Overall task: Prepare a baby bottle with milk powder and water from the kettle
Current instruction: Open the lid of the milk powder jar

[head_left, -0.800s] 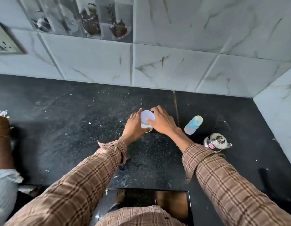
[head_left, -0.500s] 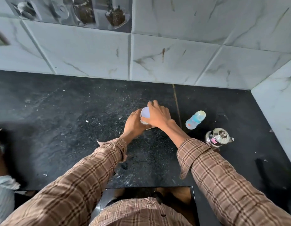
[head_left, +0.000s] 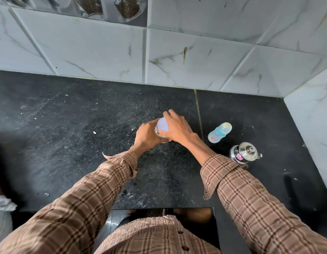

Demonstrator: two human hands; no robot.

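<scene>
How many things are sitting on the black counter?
3: a white-lidded jar held between both hands in the middle, a baby bottle to its right, and a steel kettle nearer, by the right sleeve.

A small jar of milk powder (head_left: 161, 132) stands upright on the black speckled bench (head_left: 67, 143), about midway along it and nearer the back wall edge than the front edge. Its round, pale lilac lid (head_left: 163, 124) faces up; the body below is mostly hidden. A baby bottle (head_left: 219, 133) of clear, blue-tinted plastic stands to the right of the jar, apart from it, its cap on. A small, shiny steel kettle (head_left: 245, 154) with a knobbed lid and a pink sticker on its side stands just in front of the bottle, toward the bench's right end.
</scene>
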